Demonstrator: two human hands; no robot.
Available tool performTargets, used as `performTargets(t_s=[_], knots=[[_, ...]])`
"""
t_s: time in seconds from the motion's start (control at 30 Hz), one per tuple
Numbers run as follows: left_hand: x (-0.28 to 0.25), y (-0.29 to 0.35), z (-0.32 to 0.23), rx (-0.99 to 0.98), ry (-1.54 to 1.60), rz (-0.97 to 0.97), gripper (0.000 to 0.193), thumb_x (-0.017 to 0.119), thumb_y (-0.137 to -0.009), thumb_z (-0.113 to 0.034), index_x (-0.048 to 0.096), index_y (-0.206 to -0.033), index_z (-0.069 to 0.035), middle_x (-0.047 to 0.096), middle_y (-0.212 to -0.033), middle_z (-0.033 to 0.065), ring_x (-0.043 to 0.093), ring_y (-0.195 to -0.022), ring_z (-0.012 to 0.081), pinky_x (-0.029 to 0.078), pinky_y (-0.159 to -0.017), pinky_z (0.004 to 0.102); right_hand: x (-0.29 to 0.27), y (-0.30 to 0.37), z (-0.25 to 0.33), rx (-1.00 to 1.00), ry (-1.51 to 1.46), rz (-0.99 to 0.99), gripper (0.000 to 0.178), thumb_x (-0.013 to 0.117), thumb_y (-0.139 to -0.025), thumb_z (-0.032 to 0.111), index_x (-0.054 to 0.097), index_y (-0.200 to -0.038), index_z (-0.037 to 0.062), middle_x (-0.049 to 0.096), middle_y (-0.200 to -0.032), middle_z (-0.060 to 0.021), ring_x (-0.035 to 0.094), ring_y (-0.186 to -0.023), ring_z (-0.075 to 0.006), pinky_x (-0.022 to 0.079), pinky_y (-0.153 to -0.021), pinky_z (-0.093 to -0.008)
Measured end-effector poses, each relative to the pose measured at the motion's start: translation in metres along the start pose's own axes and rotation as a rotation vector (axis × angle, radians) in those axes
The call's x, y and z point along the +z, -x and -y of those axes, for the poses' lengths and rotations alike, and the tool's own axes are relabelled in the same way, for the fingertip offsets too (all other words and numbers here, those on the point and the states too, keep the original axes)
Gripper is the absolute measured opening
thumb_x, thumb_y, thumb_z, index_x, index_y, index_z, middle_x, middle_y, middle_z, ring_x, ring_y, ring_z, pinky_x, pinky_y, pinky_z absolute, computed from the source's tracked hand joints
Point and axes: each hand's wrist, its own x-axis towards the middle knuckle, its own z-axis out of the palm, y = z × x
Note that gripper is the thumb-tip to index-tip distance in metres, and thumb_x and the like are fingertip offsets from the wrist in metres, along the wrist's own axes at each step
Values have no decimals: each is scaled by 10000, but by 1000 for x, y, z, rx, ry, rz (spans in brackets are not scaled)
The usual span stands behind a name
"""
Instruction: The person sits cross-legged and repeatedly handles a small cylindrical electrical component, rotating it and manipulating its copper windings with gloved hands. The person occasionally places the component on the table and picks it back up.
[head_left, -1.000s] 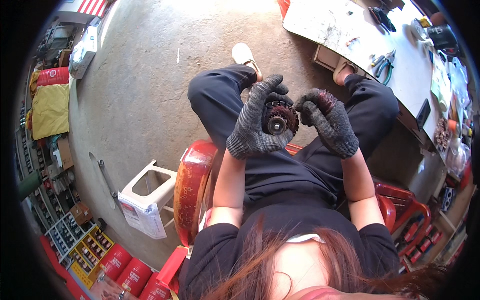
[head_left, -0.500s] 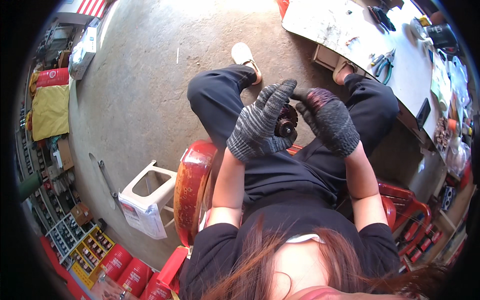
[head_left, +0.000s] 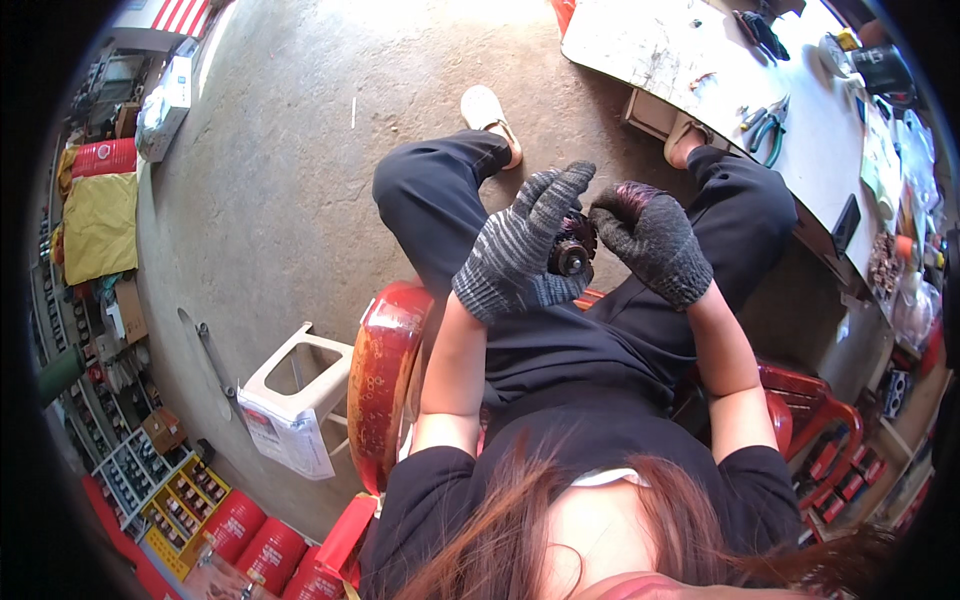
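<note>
My left hand (head_left: 525,245), in a grey striped knit glove, is closed around a dark motor rotor (head_left: 572,250) with a toothed core and a short metal shaft end facing me. Close to the rotor's right side is my right hand (head_left: 655,245), in a darker grey glove, its fingers curled in. Reddish-purple fine strands, apparently thin wire (head_left: 632,192), show over those fingers. What the right fingertips pinch is hidden. Both hands are above my lap, between my knees.
To the right, a white-topped workbench (head_left: 680,75) carries pliers (head_left: 770,130), a dark mug and plastic bags. A beige plastic stool (head_left: 300,370) stands left of my red wooden chair (head_left: 385,380). Shelves of small parts and red drums (head_left: 270,550) line the left side.
My right hand has drawn in, its fingers curling more tightly beside the rotor. The left hand keeps its hold on the rotor, almost unmoved.
</note>
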Motion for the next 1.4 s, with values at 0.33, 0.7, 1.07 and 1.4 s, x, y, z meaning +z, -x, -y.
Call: performTargets(t_s=[0.33,0.7,1.07,1.4], knots=[[16,2,9,-13,336,-244,929,816,-618,-119,336,-1406,-5,533,-1200,138,575,-1070,233,474,-913,336,9,-1,-7,186,-507,-310,140,590,-891,104,652,-893,-22,618,-712,-35,560,-644,-83,459,-607,-237],[28,7,20,-396,1329,-357,453,631,-886,-248,530,-1228,31,624,-1084,110,609,-972,179,495,-877,313,15,5,-10,159,-726,-229,400,399,-1028,275,637,-989,-44,513,-629,-2,460,-565,-68,381,-542,-221],[37,0,21,-436,1573,-551,463,478,-939,-262,486,-1249,82,615,-1112,171,628,-1019,241,522,-901,369,23,9,-12,215,-756,-172,417,412,-1022,303,642,-962,-39,503,-597,-2,456,-549,-66,374,-529,-222],[41,4,20,-390,1354,-538,356,496,-957,-214,520,-1231,10,615,-1091,116,618,-986,194,512,-885,333,26,20,-2,211,-722,-144,381,430,-1015,287,639,-911,-14,513,-616,11,444,-561,-55,365,-532,-213]])
